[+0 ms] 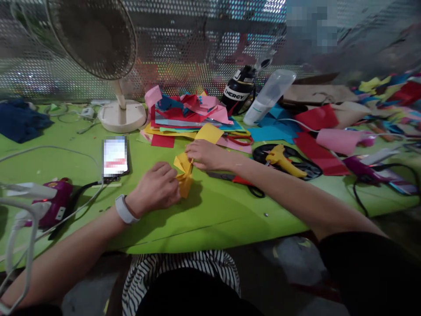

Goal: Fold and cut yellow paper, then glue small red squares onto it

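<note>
A folded piece of yellow paper (184, 175) lies on the green table (213, 210) between my two hands. My left hand (155, 188), with a white band on its wrist, is closed and pinches the paper's left side. My right hand (204, 154) is closed on the paper's upper right part. Just behind them lies a heap of coloured paper sheets (190, 115), with a flat yellow sheet (209, 132) at its front edge.
A phone (115, 157) lies left of my hands, a purple glue gun (54, 202) with cables further left. A white fan (108, 66) stands behind. To the right are scissors (243, 182), a yellow glue gun (284, 160), a black bottle (239, 90), a clear bottle (269, 96) and more paper.
</note>
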